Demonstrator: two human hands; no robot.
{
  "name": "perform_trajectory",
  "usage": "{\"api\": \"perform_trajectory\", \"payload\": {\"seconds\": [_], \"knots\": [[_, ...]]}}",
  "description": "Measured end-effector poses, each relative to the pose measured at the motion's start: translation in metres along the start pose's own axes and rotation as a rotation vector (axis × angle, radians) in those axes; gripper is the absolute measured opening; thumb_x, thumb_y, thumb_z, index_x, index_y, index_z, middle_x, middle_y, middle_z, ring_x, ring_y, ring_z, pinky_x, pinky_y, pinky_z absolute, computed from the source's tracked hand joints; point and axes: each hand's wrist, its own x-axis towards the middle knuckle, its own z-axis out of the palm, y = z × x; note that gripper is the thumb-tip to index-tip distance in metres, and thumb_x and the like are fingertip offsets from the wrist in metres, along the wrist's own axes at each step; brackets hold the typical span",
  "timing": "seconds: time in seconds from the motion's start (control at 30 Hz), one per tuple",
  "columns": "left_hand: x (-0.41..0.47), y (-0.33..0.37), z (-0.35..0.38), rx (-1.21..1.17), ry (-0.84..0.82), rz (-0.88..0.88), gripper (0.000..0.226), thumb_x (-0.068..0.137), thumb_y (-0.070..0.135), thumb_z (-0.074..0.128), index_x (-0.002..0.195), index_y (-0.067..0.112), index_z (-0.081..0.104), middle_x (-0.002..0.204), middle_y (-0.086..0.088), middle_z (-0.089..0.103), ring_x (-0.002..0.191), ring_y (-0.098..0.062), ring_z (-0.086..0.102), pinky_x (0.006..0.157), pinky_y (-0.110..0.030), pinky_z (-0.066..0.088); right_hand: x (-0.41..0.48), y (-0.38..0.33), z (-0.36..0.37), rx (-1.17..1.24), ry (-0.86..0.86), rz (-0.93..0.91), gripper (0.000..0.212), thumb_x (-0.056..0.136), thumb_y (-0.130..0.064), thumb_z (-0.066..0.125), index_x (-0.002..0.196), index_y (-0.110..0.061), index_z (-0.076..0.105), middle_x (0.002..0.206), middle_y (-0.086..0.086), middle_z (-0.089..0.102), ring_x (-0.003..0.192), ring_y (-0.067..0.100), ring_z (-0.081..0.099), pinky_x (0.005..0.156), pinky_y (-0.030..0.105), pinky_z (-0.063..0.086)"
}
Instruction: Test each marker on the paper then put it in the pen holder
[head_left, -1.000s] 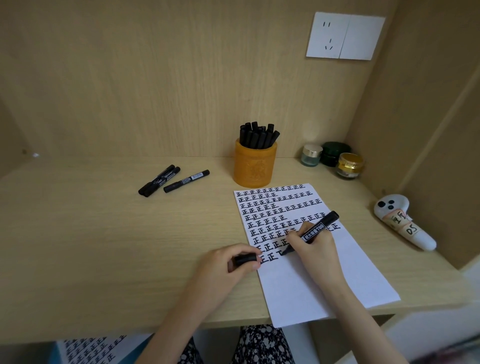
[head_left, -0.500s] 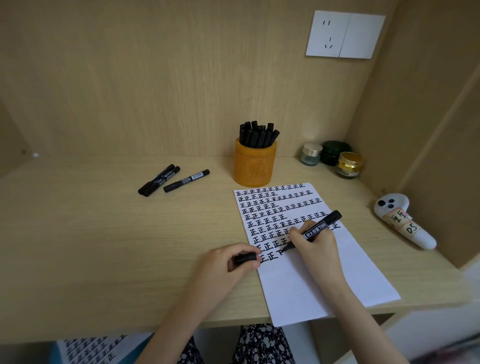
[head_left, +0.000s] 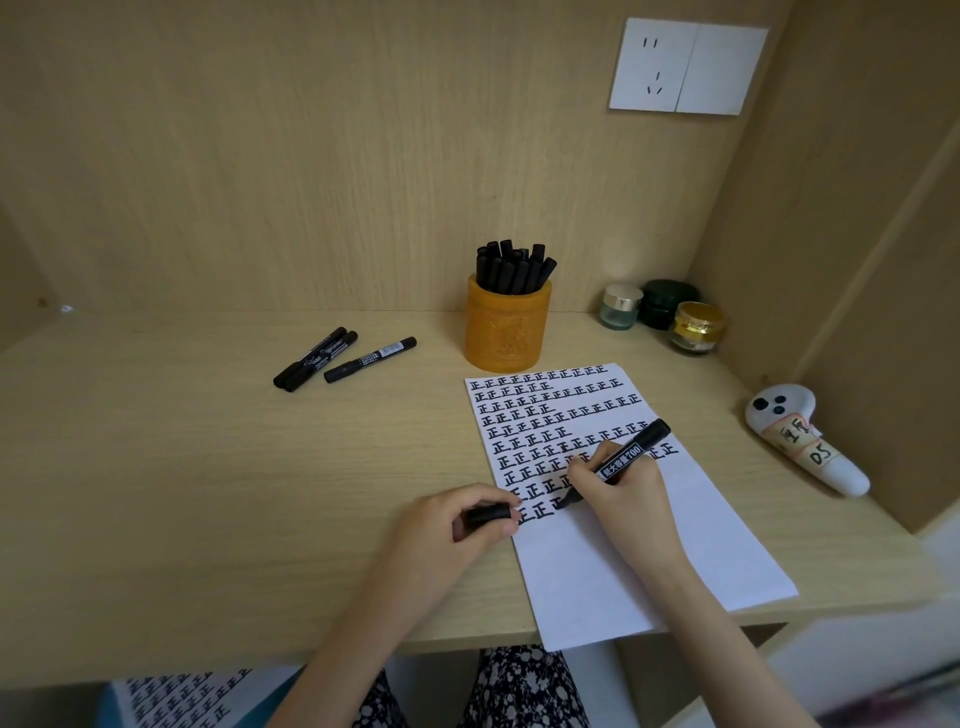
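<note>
White paper (head_left: 582, 582) is lying flat, upper half filled w/ black marks. Uncapped black marker (head_left: 626, 457) is leaning tilted, tip touching the paper; its cap (head_left: 488, 514) is being held apart, at paper's left edge. Orange pen holder (head_left: 506, 332), standing just behind, is holding many black markers (head_left: 514, 270); 3 loose markers (head_left: 317, 358) are lying well left.

Home study nook — desk (head_left: 208, 493), cosmetic jars (head_left: 696, 327)

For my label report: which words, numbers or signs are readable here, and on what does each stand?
"正", in rows: on the paper.
"正", in rows: on the lower sheet, bottom left of the view.
"700", after seemingly "超大容量": on the marker in the right hand.
"D5": on the white controller; its other label is unclear.
Labels on the loose markers: too small to read.
</note>
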Motion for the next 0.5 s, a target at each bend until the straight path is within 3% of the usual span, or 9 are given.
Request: {"api": "perform_trajectory", "payload": {"seconds": [0.1,0.3,0.5], "knots": [[0.0005,-0.0021,0.0004,0.003,0.001,-0.002,0.017,0.083,0.034,0.066,0.096,0.046,0.066,0.084,0.033,0.066,0.054,0.003,0.042,0.055,-0.01,0.035,-0.0013,-0.0008,-0.0009,0.0,-0.007,0.0,0.032,0.081,-0.004,0.064,0.058,-0.008,0.041,0.043,-0.012,0.032,0.047,0.007,0.028,0.045,0.018,0.025],[0.001,-0.0028,0.0004,0.012,-0.007,0.001,0.018,0.083,0.035,0.065,0.095,0.048,0.064,0.083,0.034,0.065,0.054,0.004,0.043,0.056,-0.01,0.036,-0.0007,-0.0002,-0.0015,0.027,0.005,0.003,0.033,0.082,-0.005,0.064,0.058,-0.009,0.042,0.046,-0.009,0.034,0.049,0.009,0.03,0.046,0.019,0.026],[0.0011,-0.0042,0.0009,0.025,-0.002,-0.001,0.018,0.083,0.036,0.065,0.097,0.047,0.065,0.083,0.03,0.066,0.054,0.004,0.043,0.054,-0.01,0.034,-0.0018,-0.0005,-0.001,0.023,-0.022,-0.021,0.032,0.083,-0.006,0.064,0.061,0.004,0.043,0.049,-0.006,0.037,0.049,0.009,0.032,0.047,0.018,0.027]]}}
